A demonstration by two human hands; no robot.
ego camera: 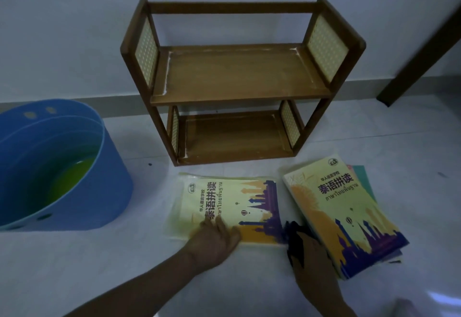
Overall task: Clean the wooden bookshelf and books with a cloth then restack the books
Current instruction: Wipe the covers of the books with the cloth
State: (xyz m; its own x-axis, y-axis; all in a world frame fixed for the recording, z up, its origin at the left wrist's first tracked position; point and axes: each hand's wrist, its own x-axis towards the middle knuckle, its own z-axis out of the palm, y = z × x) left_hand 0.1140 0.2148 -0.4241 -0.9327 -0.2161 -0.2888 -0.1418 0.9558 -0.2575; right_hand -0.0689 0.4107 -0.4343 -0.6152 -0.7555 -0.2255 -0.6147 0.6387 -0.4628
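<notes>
Right hand: my right hand (314, 261) is closest to me, bottom right, fingers curled round a dark cloth (293, 235). It sits in the gap between the single book and the stack.
Left hand: my left hand (216, 235) is flat on the lower edge of the single book, fingers straight and a bit spread, pressing down.
Dark cloth: bunched up, looks black or very dark blue. It pokes out past my fingers and touches the lower right corner of the single book, as far as I can tell.
Single book: yellow book (232, 204) lying flat on the floor right in front of the shelf, cover up, with a purple and orange skyline and Chinese and Thai lettering on it.
Book stack: stack of books (349, 214) just to the right of that one, a bit skewed. The top one has the same cover, and teal edges peek out from under it.
Bookshelf: wooden bookshelf (239, 77) stands upright against the wall beyond the books. Two shelves, no books on them, pale woven side panels, whitish marks along the shelf edges.
Bucket: blue bucket (62, 172) on the left, well apart from the books, with greenish liquid in the bottom.
Floor: light floor (124, 254), kinda dim lighting.
Right edge: dark wooden leg (424, 49) leaning across the top right corner.
</notes>
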